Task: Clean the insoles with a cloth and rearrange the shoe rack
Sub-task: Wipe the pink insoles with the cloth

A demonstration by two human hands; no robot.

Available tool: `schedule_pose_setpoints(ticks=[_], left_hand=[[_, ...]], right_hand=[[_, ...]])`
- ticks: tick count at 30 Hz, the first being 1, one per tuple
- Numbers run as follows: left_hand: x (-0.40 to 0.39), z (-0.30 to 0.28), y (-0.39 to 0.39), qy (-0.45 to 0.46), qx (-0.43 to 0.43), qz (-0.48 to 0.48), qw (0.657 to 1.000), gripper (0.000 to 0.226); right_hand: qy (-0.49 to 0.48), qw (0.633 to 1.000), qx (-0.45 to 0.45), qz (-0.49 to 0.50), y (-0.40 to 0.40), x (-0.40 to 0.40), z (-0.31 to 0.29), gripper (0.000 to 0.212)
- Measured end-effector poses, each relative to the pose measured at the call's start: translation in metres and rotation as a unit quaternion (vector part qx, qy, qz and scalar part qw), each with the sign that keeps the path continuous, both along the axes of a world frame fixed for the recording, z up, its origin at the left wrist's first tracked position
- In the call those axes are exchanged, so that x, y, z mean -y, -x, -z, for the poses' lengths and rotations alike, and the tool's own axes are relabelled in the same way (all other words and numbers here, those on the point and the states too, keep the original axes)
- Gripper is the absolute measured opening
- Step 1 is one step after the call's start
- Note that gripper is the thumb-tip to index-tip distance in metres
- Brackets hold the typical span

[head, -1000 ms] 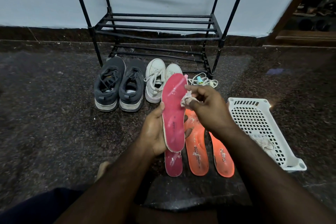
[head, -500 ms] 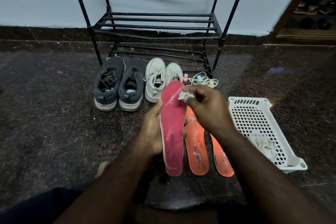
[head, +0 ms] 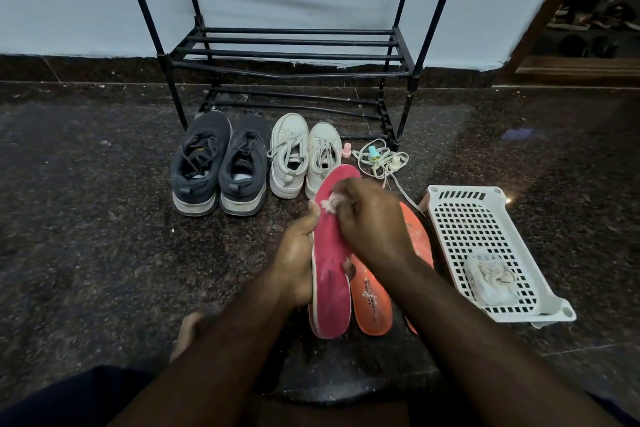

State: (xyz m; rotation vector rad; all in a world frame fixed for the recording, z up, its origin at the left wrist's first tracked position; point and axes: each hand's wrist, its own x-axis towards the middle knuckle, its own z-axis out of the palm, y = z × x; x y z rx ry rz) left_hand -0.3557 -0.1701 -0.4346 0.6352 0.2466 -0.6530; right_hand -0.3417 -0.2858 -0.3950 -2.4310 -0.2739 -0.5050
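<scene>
My left hand point(head: 294, 260) grips a pink insole point(head: 330, 274) by its left edge, holding it upright over the floor. Pinched in my right hand point(head: 372, 222) is a small white cloth point(head: 329, 203), pressed against the insole's upper part. A second pink insole lies beneath it, mostly hidden. Two orange insoles point(head: 372, 298) lie on the floor to the right, partly covered by my right arm. The black shoe rack point(head: 287, 45) stands against the wall with bare shelves.
A dark pair of sneakers point(head: 221, 166) and a white pair point(head: 304, 156) stand in front of the rack. Beside them lie a tangled white cord point(head: 379, 158) and a small pink bottle point(head: 345, 150). A white plastic basket point(head: 485, 246) with a rag inside sits at right.
The pink insole has dropped lower and nearer to me. My right hand moved the cloth from the insole's right edge onto its upper face.
</scene>
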Motion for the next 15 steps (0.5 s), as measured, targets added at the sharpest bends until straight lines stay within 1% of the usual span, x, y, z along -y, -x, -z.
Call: schedule_pose_setpoints(ticks=[3,6,8,9,11,12,14,15], left_hand=[[-0.001,-0.002,0.0,0.001,-0.005,-0.008,1.0,0.064],[-0.003,-0.003,0.002,-0.013,-0.001,0.015,1.0,0.063],[-0.002,-0.003,0.003,-0.025,0.002,0.025,0.999,0.064],[-0.001,-0.005,0.004,-0.026,0.0,0.024,0.999,0.064],[-0.001,-0.004,0.003,-0.017,-0.002,0.008,1.0,0.064],[-0.001,-0.003,0.002,-0.013,-0.004,0.004,1.0,0.063],[-0.003,-0.005,0.002,-0.008,-0.01,0.006,1.0,0.059],[-0.004,-0.006,0.003,-0.007,-0.01,0.013,1.0,0.058]], right_hand=[[0.019,0.999,-0.01,-0.044,0.005,-0.005,0.004,0.019],[0.026,1.0,0.007,0.003,-0.006,0.009,0.001,0.018],[0.007,0.999,0.002,0.043,-0.01,0.017,-0.003,0.018],[-0.013,0.999,-0.011,0.044,-0.009,0.016,-0.005,0.019],[-0.043,0.998,-0.041,0.0,-0.001,0.007,-0.005,0.02],[-0.036,0.998,-0.043,-0.028,0.003,0.002,-0.003,0.019],[-0.002,0.998,-0.018,-0.053,0.005,0.0,0.001,0.017],[0.004,0.999,-0.005,-0.041,0.0,0.004,0.0,0.017]])
